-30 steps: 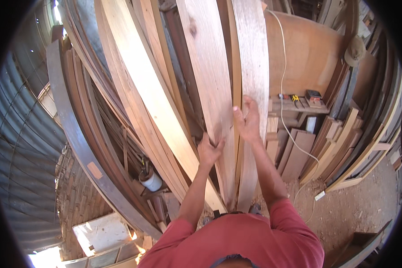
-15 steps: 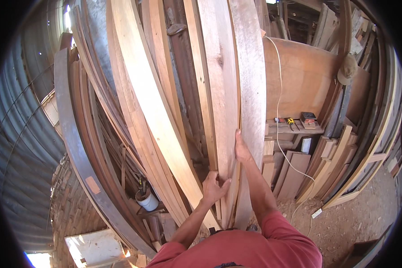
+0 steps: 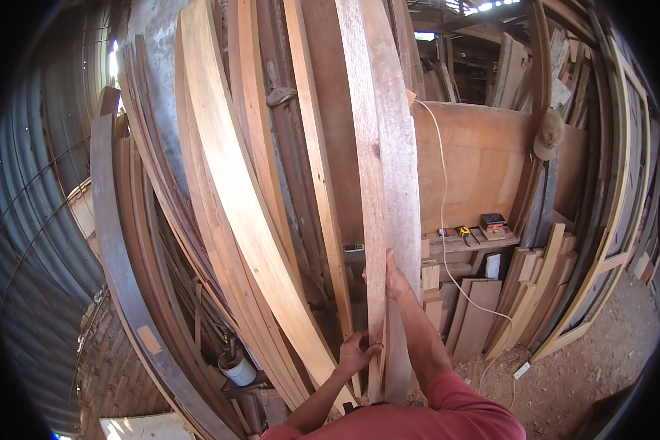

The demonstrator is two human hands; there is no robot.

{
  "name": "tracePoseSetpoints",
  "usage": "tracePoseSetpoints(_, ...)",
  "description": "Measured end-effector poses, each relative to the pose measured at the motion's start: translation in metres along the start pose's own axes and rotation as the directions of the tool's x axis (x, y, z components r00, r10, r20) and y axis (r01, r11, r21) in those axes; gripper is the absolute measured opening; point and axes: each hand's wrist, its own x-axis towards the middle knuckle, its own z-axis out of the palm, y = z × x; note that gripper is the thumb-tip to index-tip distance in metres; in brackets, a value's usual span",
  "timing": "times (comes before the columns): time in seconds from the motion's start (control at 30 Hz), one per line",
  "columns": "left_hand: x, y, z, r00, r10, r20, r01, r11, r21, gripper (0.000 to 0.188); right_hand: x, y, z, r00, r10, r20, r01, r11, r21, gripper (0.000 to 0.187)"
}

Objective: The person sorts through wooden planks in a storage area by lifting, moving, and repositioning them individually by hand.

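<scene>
A long reddish-brown wooden plank (image 3: 370, 169) stands upright in front of me, its narrow side facing me. My right hand (image 3: 396, 279) is closed round it partway up, the thumb on its right side and fingertips just showing on its left. Lower down, my left hand (image 3: 356, 353) grips the same plank from the left, with its thumb lying across the near face. Just to the right, a wider, pale greyish plank (image 3: 401, 183) stands upright behind my right hand. A slim light-brown batten (image 3: 317, 161) leans to the left, its lower end close to my left hand.
Several long boards lean on the left, among them a bright pale board (image 3: 235, 169) and a dark one (image 3: 125, 279). A white bucket (image 3: 237, 370) stands between them. At right are a tool shelf (image 3: 477, 242), a hanging white cable (image 3: 443, 183) and short offcuts (image 3: 480, 315).
The reddish-brown plank has turned from its broad face to a narrower side, and its gap from the batten has widened. Both hands appear lower in the view, still on the plank.
</scene>
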Motion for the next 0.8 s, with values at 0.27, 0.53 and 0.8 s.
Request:
tracePoseSetpoints(0.27,0.074,0.001,-0.005,0.979,-0.202,-0.024,0.088,0.526,-0.846,0.055,-0.028,-0.002,0.017,1.000,0.023,-0.004,-0.023,0.999,0.032,0.087)
tracePoseSetpoints(0.53,0.082,-0.023,0.020,0.985,-0.019,0.173,0.164,0.439,-0.883,0.062,-0.147,-0.047,0.098,0.707,-0.672,0.219,0.592,0.393,-0.704,0.075)
tracePoseSetpoints(0.8,0.077,-0.016,0.006,0.966,-0.257,-0.033,0.093,0.464,-0.881,0.074,-0.142,-0.053,0.114,0.793,-0.572,0.209,0.519,0.454,-0.724,0.067)
